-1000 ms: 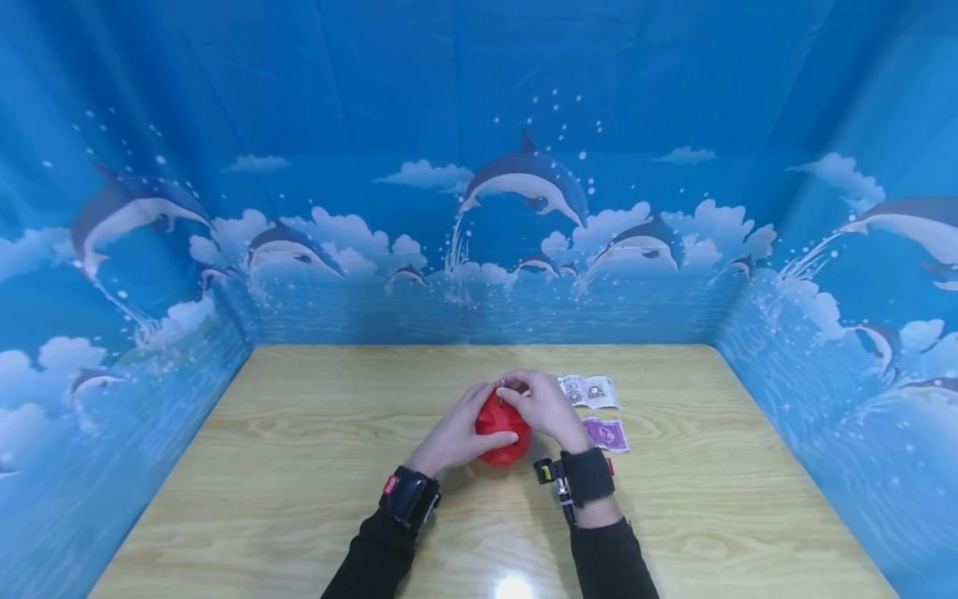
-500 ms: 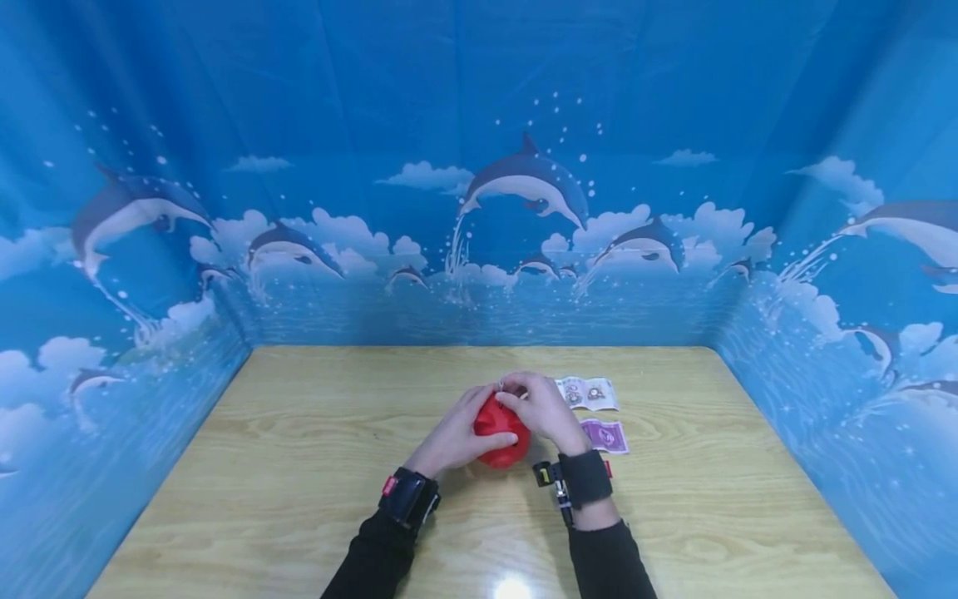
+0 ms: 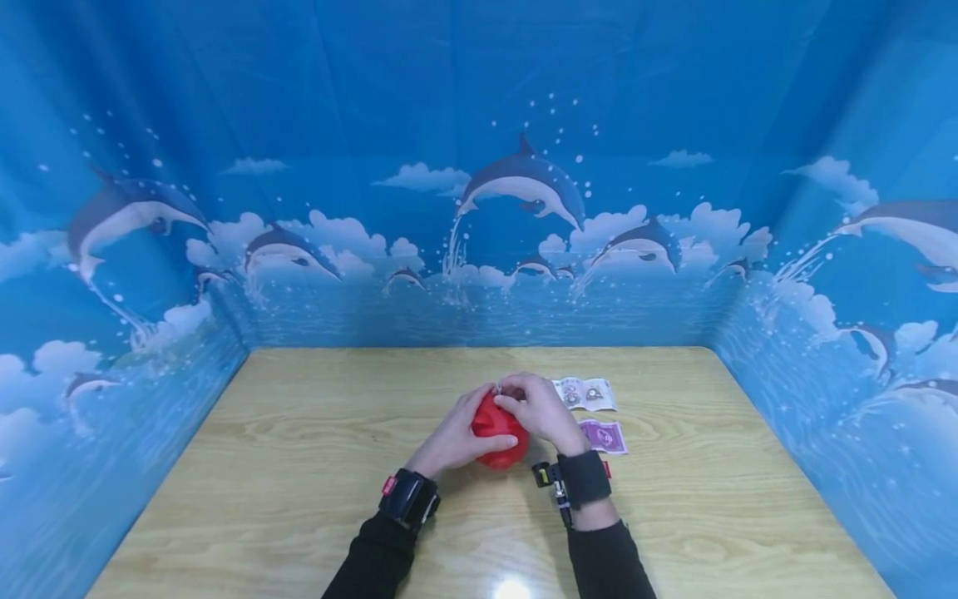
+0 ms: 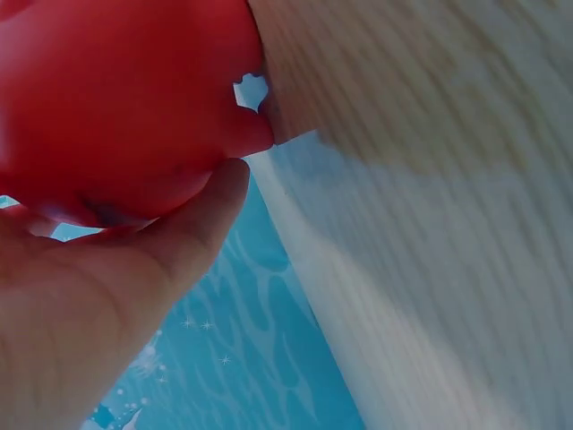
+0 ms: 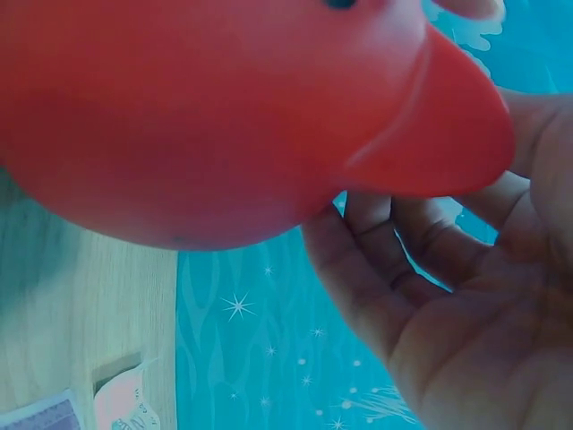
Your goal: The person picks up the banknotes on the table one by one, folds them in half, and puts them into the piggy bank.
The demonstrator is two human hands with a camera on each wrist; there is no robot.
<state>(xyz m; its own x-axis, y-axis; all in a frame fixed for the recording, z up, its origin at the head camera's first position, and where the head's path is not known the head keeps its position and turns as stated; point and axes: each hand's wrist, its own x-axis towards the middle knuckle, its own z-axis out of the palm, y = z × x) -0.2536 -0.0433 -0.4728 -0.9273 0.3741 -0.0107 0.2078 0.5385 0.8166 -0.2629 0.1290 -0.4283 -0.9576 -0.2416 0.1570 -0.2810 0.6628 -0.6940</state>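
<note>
A glossy red piggy bank point(image 3: 500, 431) sits between both hands near the middle of the table; its ear and one dark eye show in the right wrist view. My left hand point(image 3: 454, 434) grips it from the left, thumb point(image 4: 201, 210) along its near side and fingers round the far side. At its top, my right hand point(image 3: 540, 408) pinches a small pale slip point(image 3: 497, 388), mostly covered by the fingertips. Behind the ear point(image 5: 448, 134), the right fingers point(image 5: 358, 269) curl against the red body.
A white printed banknote point(image 3: 588, 393) and a purple banknote point(image 3: 603, 436) lie on the wooden table point(image 3: 711, 474) right of the piggy bank. A blue dolphin-print curtain point(image 3: 479, 308) surrounds the table's back and sides. Black cameras are strapped to both wrists.
My right fingertips have sunk slightly toward the top of the piggy bank, and less of the pale slip sticks up. My left hand keeps its grip in place.
</note>
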